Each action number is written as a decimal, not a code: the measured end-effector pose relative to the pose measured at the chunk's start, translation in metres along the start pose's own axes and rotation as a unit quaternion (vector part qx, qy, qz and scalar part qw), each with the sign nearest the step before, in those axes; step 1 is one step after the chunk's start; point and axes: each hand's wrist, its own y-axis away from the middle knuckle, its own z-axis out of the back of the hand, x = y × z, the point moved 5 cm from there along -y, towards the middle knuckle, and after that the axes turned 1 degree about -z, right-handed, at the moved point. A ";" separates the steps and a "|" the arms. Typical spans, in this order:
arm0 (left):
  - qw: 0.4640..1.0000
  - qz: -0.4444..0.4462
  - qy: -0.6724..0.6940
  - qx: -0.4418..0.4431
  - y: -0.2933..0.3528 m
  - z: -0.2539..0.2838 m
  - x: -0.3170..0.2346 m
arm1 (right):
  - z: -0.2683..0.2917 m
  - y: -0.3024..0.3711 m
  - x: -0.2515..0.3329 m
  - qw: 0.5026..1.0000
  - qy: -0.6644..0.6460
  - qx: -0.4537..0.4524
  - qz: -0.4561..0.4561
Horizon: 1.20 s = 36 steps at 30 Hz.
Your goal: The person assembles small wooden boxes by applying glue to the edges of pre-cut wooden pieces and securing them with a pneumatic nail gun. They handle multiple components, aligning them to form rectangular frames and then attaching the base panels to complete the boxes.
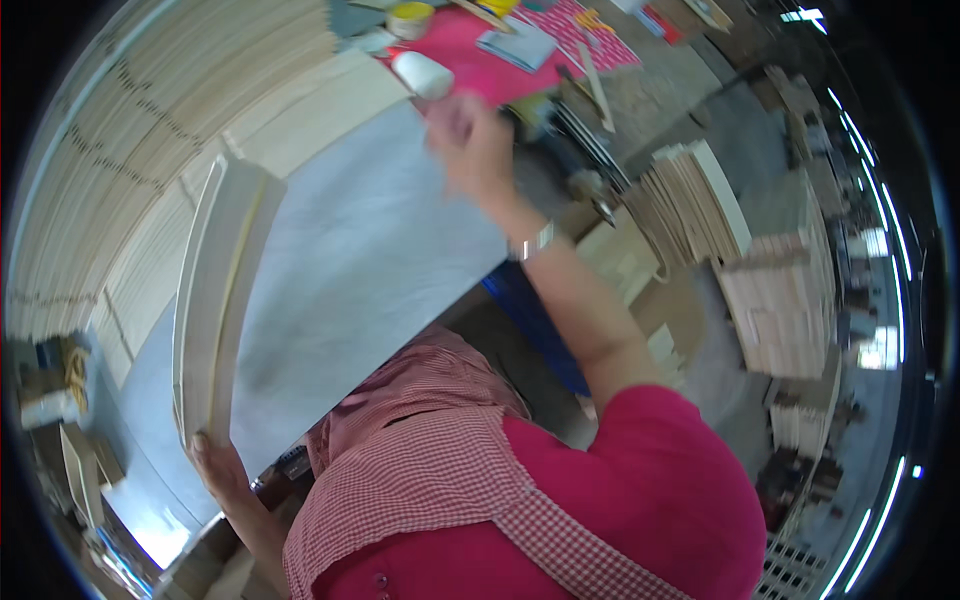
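Steadying panel [225, 300] at 9 o'clock, prob. step; L grip [222, 470] pinching its end; R grip [477, 150] blurred near 12 o'clock bottle [424, 75], state can't tell; next prob. needs firm L hold.

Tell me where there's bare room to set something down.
The widest bare patch is the grey tabletop between the wooden piece in the left hand and the right hand. It's crowded past the right hand, with a white bottle and yellow tub around the pink covering, and at upper left, with stacked boards.
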 end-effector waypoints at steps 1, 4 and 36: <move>1.000 0.007 -0.021 0.023 -0.006 -0.008 0.003 | 0.022 -0.038 -0.016 0.996 0.054 -0.056 0.041; 0.981 0.029 -0.184 0.060 -0.020 -0.066 -0.001 | 0.077 -0.115 -0.063 0.955 0.220 -0.155 0.127; 0.882 -0.061 -0.459 0.086 0.020 -0.096 -0.016 | 0.306 0.273 -0.262 0.653 0.433 -0.170 -0.597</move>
